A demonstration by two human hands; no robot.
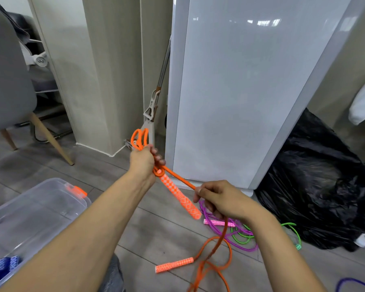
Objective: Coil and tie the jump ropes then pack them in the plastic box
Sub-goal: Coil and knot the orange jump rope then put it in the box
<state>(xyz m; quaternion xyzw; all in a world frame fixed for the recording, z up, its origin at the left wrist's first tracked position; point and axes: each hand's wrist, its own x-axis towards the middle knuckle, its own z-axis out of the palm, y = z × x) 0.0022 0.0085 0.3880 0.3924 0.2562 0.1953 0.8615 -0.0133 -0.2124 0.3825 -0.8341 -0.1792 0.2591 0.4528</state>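
Observation:
My left hand (142,160) is closed around folded loops of the orange jump rope (138,139), which stick out above the fist. One orange handle (180,196) hangs down from that fist. My right hand (217,200) pinches the orange cord a little to the right and holds it taut. The rest of the cord drops to the floor, where the second orange handle (174,264) lies. The clear plastic box (38,209) sits at lower left, with a coiled blue rope (2,267) inside.
A purple rope with a pink handle (218,222) and a green rope (243,237) lie tangled on the floor at right. A black bin bag (316,186) is behind them. A white cabinet (240,91) stands ahead, a grey chair (6,81) at left.

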